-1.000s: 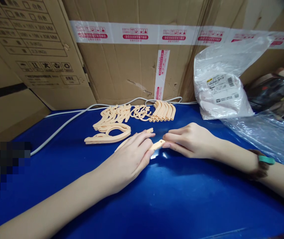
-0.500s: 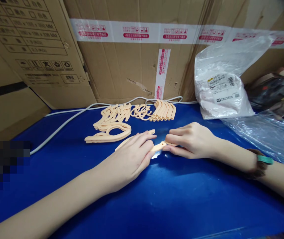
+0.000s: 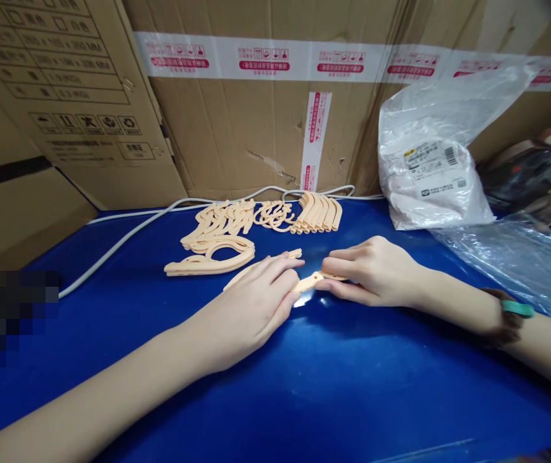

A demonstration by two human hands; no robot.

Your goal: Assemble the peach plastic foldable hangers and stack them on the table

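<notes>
Between my two hands is a beige plastic hanger piece [image 3: 310, 281] with a small round hole, held just over the blue table. My left hand [image 3: 260, 296] grips its left end between thumb and fingers, which hide that part. Its right end, by the hole, is pinched by the thumb and fingers of my right hand [image 3: 374, 273]. Another curved beige hanger arm [image 3: 242, 276] lies beneath my left hand, its two ends sticking out. Behind it rest folded beige hangers [image 3: 212, 263], stacked together.
At the back of the blue table [image 3: 304, 392] are piles of curved arms [image 3: 222, 218], hooks [image 3: 272, 215] and a neat row of arms [image 3: 318, 213]. A white cable [image 3: 125, 239] runs behind them. Cardboard boxes [image 3: 256, 128] wall the back; a white plastic bag [image 3: 432, 173] stands right.
Both hands keep nearly the same place and grip. Slightly more of the beige piece shows at my right fingers.
</notes>
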